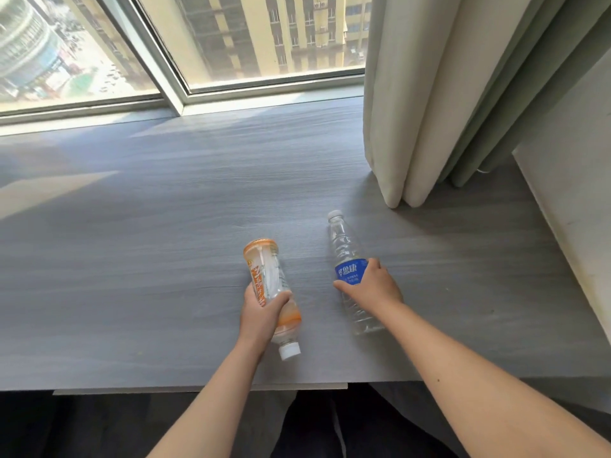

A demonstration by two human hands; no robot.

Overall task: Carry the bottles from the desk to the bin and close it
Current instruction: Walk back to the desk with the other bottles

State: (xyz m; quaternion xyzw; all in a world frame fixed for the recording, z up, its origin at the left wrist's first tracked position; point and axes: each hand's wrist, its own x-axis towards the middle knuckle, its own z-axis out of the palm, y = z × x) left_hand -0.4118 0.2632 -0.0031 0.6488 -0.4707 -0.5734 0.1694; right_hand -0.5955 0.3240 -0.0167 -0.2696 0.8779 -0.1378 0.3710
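So the left hand [259, 312] is wrapping its grip around the orange-label bottle [269, 292], fingers curled over the middle, white cap pointing back toward the person and the base tilting away. The right hand [370, 285] is gripping the blue-label bottle [350, 269] right at the label, thumb on one side, fingers on the other; that bottle is lying with its cap pointing toward the curtain [446, 94]. Both bottles are sitting near each other, just in from the worktop's near edge.

The grey wood-grain worktop [148, 242] is stretching wide open to the left of the orange-label bottle, all bare. To the right of the blue-label bottle it's running up to a pale wall panel [568, 200]. The curtain is hanging down onto the worktop just beyond the blue-label bottle's cap. Behind everything a window [231, 44] is showing buildings outside, sun patches landing on the worktop.
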